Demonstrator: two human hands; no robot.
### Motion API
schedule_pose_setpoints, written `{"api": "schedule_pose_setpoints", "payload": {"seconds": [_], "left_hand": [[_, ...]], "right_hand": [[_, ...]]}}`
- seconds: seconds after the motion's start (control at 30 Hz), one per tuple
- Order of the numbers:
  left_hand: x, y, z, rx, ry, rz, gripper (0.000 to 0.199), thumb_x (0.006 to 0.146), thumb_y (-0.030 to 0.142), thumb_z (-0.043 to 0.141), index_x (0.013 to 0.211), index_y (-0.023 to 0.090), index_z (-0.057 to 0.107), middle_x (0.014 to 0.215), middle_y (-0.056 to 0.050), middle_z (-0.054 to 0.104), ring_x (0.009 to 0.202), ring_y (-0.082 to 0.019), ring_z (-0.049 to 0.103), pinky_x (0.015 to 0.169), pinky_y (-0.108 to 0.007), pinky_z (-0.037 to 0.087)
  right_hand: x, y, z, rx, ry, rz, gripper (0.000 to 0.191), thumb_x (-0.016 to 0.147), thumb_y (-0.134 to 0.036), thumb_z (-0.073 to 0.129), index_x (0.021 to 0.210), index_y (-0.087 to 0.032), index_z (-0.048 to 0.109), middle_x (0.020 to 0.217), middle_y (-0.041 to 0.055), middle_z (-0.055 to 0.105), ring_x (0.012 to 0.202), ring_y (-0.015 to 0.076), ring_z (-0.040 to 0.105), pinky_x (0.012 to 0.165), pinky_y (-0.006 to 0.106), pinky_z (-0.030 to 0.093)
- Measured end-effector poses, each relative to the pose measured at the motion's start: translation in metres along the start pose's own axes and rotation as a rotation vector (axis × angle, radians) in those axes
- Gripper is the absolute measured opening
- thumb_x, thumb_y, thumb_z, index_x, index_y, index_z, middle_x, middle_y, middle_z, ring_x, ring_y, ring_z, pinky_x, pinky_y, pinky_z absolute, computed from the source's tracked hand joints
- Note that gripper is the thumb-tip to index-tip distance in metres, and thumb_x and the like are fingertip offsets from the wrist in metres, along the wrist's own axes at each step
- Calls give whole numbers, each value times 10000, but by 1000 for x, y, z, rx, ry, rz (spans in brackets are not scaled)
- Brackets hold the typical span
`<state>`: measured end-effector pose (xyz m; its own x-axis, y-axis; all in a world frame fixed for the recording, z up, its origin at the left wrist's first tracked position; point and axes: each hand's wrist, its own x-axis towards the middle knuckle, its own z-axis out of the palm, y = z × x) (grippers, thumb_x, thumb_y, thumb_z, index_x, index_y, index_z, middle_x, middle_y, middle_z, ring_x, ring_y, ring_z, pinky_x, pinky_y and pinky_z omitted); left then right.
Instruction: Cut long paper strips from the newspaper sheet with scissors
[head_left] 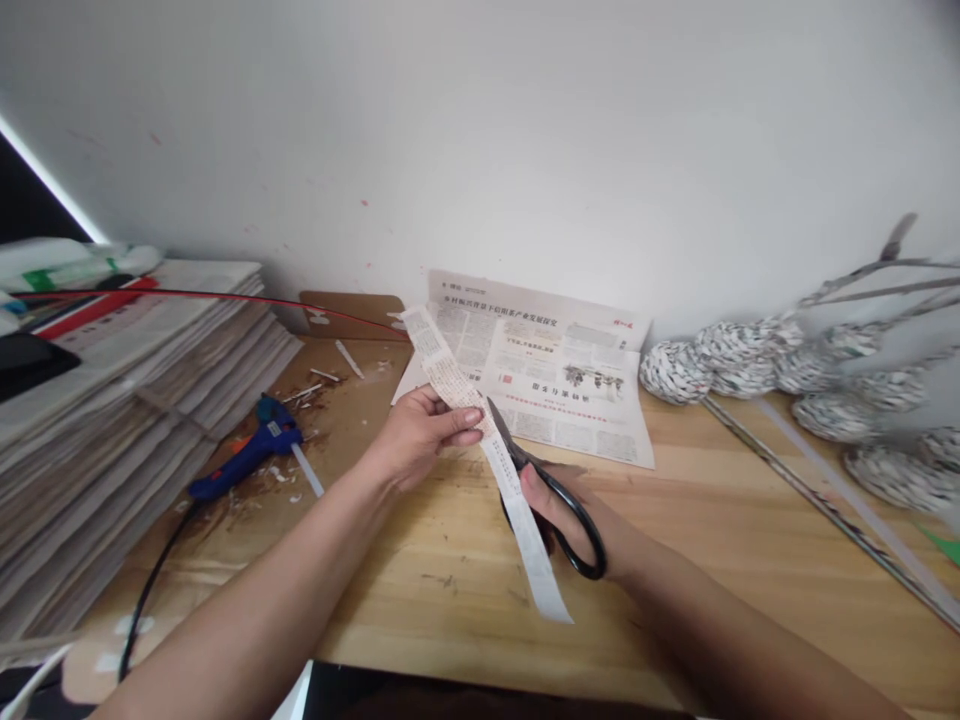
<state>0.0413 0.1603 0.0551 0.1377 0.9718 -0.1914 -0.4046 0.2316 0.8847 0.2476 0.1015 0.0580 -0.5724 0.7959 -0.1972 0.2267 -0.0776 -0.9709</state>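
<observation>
The left hand [420,430] is pinching a newspaper strip [480,440] in a closed grip, holding it taut above the tabletop [712,520]. The right hand [570,520] is gripping black scissors [547,490], blades meeting the strip's edge. A glue gun [251,450] is lying aside.

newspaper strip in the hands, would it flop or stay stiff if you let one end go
The newspaper strip is probably floppy: its free end droops below the left hand. Likely very light, pinched by fingertips alone. Probably tears easily, being thin newsprint at the scissors in the right hand.
</observation>
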Motion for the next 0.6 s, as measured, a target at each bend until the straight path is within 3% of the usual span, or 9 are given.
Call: {"api": "schedule_pose_setpoints", "payload": {"seconds": [0.2, 0.33, 0.6], "left_hand": [[-6, -9, 5, 29, -128, -56, 320, 564, 181, 962, 828, 167, 782, 819, -11, 772, 695, -92, 694, 610, -149, 580], [-5, -8, 3, 19, -142, -53, 313, 575, 179, 956, 836, 178, 783, 823, -3, 774, 698, -88, 696, 607, -137, 572], [-5, -7, 2, 10, -128, -54, 309, 599, 190, 950, 860, 188, 786, 828, 2, 769, 685, -83, 695, 589, -131, 574]], "right_hand": [[3, 9, 2, 100, 0, -29, 705, 889, -864, 321, 802, -199, 538, 630, 2, 538, 525, 130, 462, 509, 283, 370], [1, 2, 2, 99, -8, -56, 703, 892, -862, 312, 747, -207, 521, 597, 3, 526, 541, 135, 468, 561, 298, 383], [0, -1, 6, 78, 33, -75, 721, 892, -873, 252, 671, -231, 495, 491, -17, 469, 443, 132, 446, 474, 293, 362]]}}
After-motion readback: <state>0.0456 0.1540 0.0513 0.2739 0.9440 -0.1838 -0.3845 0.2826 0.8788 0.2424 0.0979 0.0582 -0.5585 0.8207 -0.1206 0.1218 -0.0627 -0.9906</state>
